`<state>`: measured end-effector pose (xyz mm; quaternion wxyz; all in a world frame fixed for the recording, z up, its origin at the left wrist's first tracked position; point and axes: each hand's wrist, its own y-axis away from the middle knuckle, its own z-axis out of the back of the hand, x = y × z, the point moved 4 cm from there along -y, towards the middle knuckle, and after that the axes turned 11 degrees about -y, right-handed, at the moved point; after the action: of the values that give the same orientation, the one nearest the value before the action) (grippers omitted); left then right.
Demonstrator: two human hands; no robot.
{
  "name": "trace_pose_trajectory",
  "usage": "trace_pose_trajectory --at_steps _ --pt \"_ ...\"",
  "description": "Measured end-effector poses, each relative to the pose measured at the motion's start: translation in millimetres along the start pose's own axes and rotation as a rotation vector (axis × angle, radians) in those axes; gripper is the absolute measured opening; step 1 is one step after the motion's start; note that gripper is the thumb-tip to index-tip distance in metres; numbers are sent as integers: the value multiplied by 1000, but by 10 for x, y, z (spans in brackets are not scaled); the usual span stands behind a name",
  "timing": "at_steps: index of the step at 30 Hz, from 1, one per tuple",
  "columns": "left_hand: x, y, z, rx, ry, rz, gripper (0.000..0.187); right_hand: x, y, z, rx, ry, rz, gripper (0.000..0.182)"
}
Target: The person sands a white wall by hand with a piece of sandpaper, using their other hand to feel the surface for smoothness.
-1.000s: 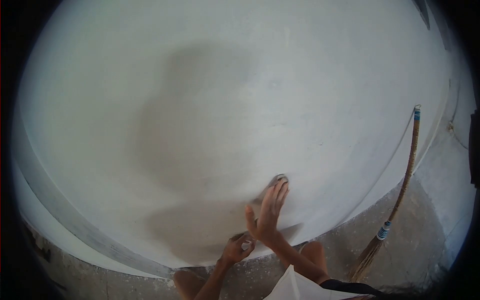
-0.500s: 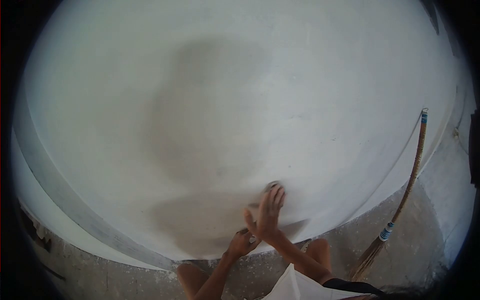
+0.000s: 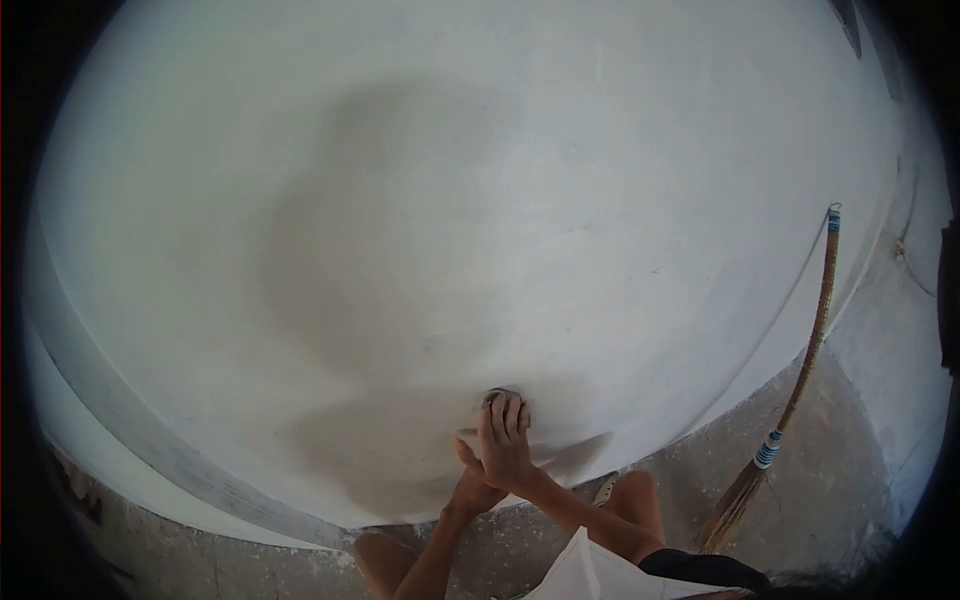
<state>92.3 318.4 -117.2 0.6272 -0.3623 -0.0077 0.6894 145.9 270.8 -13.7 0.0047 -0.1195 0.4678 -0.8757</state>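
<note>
My right hand (image 3: 506,450) presses against the low part of a white wall (image 3: 620,250). Its fingers are bent over a small greyish sheet that looks like sandpaper (image 3: 507,393), whose edge shows past the fingertips. The thumb sticks out to the left. Just below, my left hand (image 3: 476,494) meets the heel of the right one, its fingers mostly hidden behind it. Shadows of head and arms fall over the wall around both hands.
A stick broom (image 3: 822,320) leans on the wall at the right, bristles down on the speckled grey floor (image 3: 800,500). My knees (image 3: 636,510) are bent close to the wall's foot. A grey band (image 3: 170,450) runs along the wall at the left.
Both hands have moved left and slightly down in view, the right one carrying the sheet along the wall. The left hand's fingers are now more covered by the right. The view has shifted a little.
</note>
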Motion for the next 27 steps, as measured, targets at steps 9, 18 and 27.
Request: trace_pose_trajectory --at_steps 9,18,27 --pt "-144 62 189 59 -62 105 41 -66 -360 486 -134 -46 3 81" --pt "-221 -4 233 95 -85 125 30 -117 -515 666 -95 -89 -58 78" --pt "-222 -13 222 70 -113 94 24 -133 -285 352 -160 71 -18 79"
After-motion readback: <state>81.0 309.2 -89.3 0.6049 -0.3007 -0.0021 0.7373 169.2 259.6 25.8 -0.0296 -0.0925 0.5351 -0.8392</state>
